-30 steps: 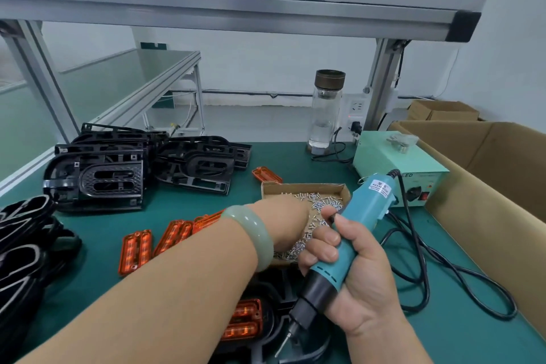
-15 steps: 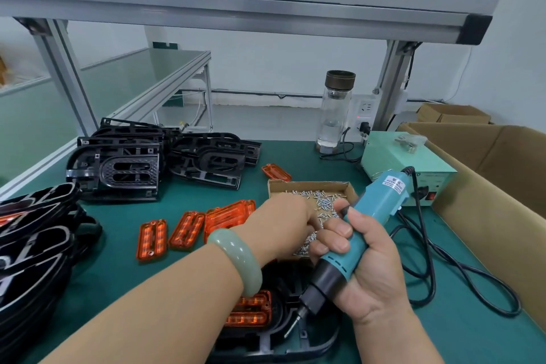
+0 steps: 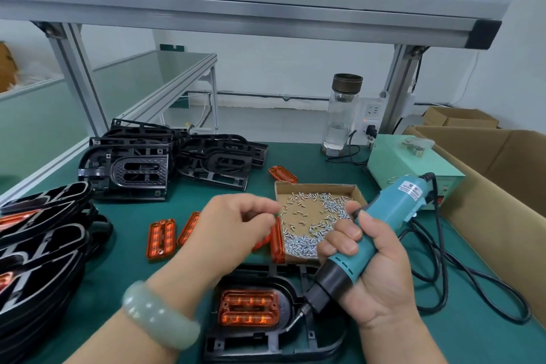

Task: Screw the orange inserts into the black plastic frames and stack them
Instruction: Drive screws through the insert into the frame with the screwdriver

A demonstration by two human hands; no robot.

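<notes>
left hand now off screw box; orange insert lengthwise left-right

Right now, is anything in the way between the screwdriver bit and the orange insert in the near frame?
Nothing visible. The right hand grips the electric screwdriver, its bit angled down just right of the orange insert seated in the black frame; only bare frame lies between. The left hand is by the screw box.
</notes>
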